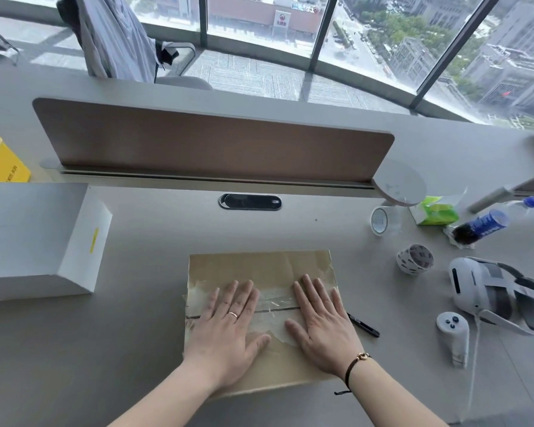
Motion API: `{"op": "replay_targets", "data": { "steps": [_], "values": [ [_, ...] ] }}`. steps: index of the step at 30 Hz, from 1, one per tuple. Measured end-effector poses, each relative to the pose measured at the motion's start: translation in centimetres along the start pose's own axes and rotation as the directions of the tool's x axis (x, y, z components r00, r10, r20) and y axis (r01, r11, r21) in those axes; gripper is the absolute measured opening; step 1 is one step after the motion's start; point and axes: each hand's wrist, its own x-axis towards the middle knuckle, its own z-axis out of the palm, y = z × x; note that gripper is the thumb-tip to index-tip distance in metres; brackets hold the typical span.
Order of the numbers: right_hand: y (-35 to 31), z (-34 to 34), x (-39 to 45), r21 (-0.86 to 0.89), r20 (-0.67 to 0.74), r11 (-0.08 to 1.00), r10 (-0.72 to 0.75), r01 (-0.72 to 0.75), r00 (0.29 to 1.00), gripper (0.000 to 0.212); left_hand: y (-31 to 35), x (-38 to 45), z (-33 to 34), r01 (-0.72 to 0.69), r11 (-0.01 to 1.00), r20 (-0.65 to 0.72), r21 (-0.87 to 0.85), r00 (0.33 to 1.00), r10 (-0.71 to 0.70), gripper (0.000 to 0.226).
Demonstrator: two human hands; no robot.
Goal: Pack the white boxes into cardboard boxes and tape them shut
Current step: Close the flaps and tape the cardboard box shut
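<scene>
A closed cardboard box [259, 266] lies on the desk in front of me, its top flaps meeting in a seam covered by clear tape [275, 303]. My left hand [228, 325] lies flat on the left half of the lid, fingers spread. My right hand [321, 322] presses flat on the right half, fingers spread too. Neither hand holds anything. A large white box [37, 238] with a yellow label stands at the left of the desk. A roll of clear tape [381, 220] stands on edge at the right.
A black pen [364, 325] lies just right of the cardboard box. Further right are a patterned tape roll [415, 258], a white headset [487, 291], a controller [453, 334], a bottle [487, 224] and green tissues [435, 211]. A brown divider [213, 143] backs the desk; a yellow box [0, 161] sits far left.
</scene>
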Motion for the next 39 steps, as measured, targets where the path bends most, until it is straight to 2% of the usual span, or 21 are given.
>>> {"op": "replay_targets", "data": {
  "steps": [3, 7, 10, 13, 16, 20, 26, 30, 39],
  "values": [
    [0.1, 0.2, 0.0, 0.026, -0.02, 1.0, -0.009, 0.009, 1.0, 0.079, 0.9, 0.5, -0.5, 0.033, 0.999, 0.022, -0.022, 0.999, -0.032, 0.078],
    [0.5, -0.1, 0.1, 0.18, -0.093, 0.984, 0.013, 0.004, 0.996, 0.08, 1.9, 2.3, -1.4, 0.069, 0.991, 0.021, -0.114, 0.998, -0.067, 0.073],
    [1.3, -0.8, 0.3, 0.303, -0.185, 0.953, 0.052, 0.007, 0.981, 0.071, 3.1, 4.2, -2.4, 0.017, 0.971, -0.047, -0.238, 0.998, -0.029, 0.083],
    [2.8, -1.7, 1.2, 0.385, -0.255, 0.923, 0.076, 0.029, 0.964, 0.071, 5.0, 6.5, -4.0, 0.025, 0.966, -0.047, -0.257, 0.998, -0.038, 0.096],
    [5.9, -3.0, 2.4, 0.45, -0.267, 0.892, 0.101, 0.031, 0.958, 0.06, 7.5, 9.3, -5.2, 0.052, 0.957, -0.011, -0.285, 0.998, -0.058, 0.079],
    [11.6, -4.6, 3.7, 0.552, -0.264, 0.833, 0.193, -0.016, 0.945, 0.058, 11.4, 13.2, -5.9, 0.073, 0.954, 0.049, -0.292, 0.997, -0.061, 0.064],
    [21.3, -6.4, 6.8, 0.673, -0.174, 0.727, 0.337, -0.138, 0.925, 0.06, 17.3, 21.2, -6.0, 0.08, 0.946, 0.118, -0.314, 0.992, -0.044, 0.064],
    [27.0, -7.7, 9.7, 0.764, -0.141, 0.624, 0.406, -0.162, 0.903, 0.06, 20.9, 26.5, -5.9, 0.096, 0.934, 0.146, -0.343, 0.988, -0.048, 0.065],
    [35.3, -9.1, 17.2, 0.88, 0.065, 0.397, 0.445, -0.262, 0.893, 0.064, 27.0, 35.7, -5.3, 0.199, 0.896, 0.182, -0.396, 0.974, -0.136, 0.066]
  ]
}}
